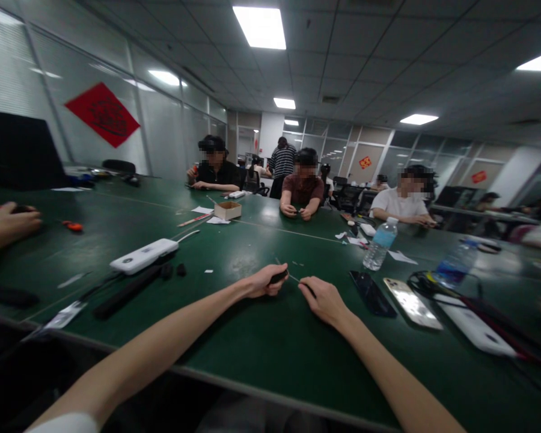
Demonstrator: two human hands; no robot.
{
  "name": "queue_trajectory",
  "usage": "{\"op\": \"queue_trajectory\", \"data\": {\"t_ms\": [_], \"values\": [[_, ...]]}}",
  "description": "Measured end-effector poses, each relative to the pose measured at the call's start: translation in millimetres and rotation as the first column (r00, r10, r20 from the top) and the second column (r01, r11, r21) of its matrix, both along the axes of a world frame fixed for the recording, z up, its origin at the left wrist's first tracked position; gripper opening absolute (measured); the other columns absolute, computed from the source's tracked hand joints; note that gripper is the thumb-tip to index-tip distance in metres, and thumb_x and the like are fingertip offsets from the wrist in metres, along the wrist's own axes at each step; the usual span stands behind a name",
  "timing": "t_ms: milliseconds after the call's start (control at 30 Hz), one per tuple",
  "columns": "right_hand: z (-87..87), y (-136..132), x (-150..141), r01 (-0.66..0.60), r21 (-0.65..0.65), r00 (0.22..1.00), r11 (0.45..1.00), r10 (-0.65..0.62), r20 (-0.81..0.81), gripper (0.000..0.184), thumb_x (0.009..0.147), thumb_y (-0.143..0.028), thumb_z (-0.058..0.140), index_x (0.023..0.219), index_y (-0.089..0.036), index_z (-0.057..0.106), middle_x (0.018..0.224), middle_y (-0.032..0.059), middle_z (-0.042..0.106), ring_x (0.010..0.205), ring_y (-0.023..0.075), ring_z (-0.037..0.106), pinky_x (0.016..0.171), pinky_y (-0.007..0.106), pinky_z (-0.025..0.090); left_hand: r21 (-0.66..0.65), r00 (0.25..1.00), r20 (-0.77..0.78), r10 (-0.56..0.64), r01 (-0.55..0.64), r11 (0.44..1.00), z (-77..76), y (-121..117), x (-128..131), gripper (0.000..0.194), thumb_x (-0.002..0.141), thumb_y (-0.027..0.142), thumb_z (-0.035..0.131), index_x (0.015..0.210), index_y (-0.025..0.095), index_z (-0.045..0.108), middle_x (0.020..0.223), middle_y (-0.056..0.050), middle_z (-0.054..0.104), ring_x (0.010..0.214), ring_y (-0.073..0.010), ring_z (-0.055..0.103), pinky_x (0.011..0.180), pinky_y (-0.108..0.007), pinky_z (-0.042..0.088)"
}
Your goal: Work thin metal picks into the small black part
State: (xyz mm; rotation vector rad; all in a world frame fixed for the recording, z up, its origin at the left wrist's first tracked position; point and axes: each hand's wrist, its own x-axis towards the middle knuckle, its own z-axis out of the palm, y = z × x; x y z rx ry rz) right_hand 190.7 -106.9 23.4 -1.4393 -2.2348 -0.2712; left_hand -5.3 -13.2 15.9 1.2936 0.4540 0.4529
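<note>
Green table [261, 337] — dim office, bright ceiling panels [262, 27] overhead.

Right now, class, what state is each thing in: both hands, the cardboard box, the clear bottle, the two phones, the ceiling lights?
Left hand: closed around a dark object.
Right hand: fingers curled; grip unclear.
Cardboard box: upright, open on top.
Clear bottle: upright; cap too blurred to judge.
Dark phone: lying flat, upper side dark.
Gold phone: lying flat, camera side up.
Ceiling lights: lit.
</note>
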Motion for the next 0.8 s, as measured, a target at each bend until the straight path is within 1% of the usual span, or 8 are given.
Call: {"op": "queue_trajectory", "data": {"t_ms": [233,433,567,800], "values": [[-3.9,2.0,-3.1,-0.02,-0.051,1.0,0.999,0.019,-0.017,0.031,0.095,-0.034,0.029,0.106,-0.022,0.055,0.093,0.0037,0.062,0.083,0.0146,0.058,0.073,0.023,0.041,0.015,1.0,0.028,-0.012,0.011,1.0,-2.4,0.4,0.0,0.04,0.084,0.056,0.034,0.081,0.018,0.046,0.042,0.008,0.03,0.034,-0.0068,0.022,0.038,-0.019,0.019],[-5.9,2.5,-4.8,0.007,-0.092,1.0,0.996,-0.009,-0.022,0.031,0.096,-0.034,0.026,0.099,-0.022,0.054,0.089,0.0039,0.062,0.082,0.0149,0.059,0.074,0.023,0.04,0.016,0.996,0.08,-0.027,0.026,1.0,-5.9,1.7,2.4,0.038,0.085,0.055,0.034,0.08,0.019,0.044,0.043,0.007,0.032,0.034,-0.0069,0.023,0.036,-0.018,0.019],[-5.3,1.6,-5.6,0.008,-0.107,0.999,0.994,-0.012,-0.037,0.032,0.096,-0.034,0.024,0.092,-0.021,0.053,0.083,0.0031,0.061,0.076,0.014,0.058,0.07,0.022,0.039,0.02,0.997,0.074,-0.025,0.023,1.0,-6.5,2.1,3.5,0.039,0.086,0.055,0.03,0.08,0.019,0.043,0.043,0.008,0.031,0.034,-0.0071,0.023,0.036,-0.018,0.019],[-3.9,0.6,-5.5,0.011,-0.126,0.998,0.992,-0.019,-0.066,0.032,0.096,-0.034,0.024,0.09,-0.02,0.052,0.079,0.0026,0.06,0.071,0.0132,0.057,0.066,0.022,0.037,0.038,0.998,0.057,-0.026,0.024,0.999,-7.0,1.2,3.4,0.042,0.086,0.056,0.027,0.08,0.018,0.044,0.044,0.007,0.031,0.034,-0.0067,0.022,0.035,-0.018,0.018]]}}
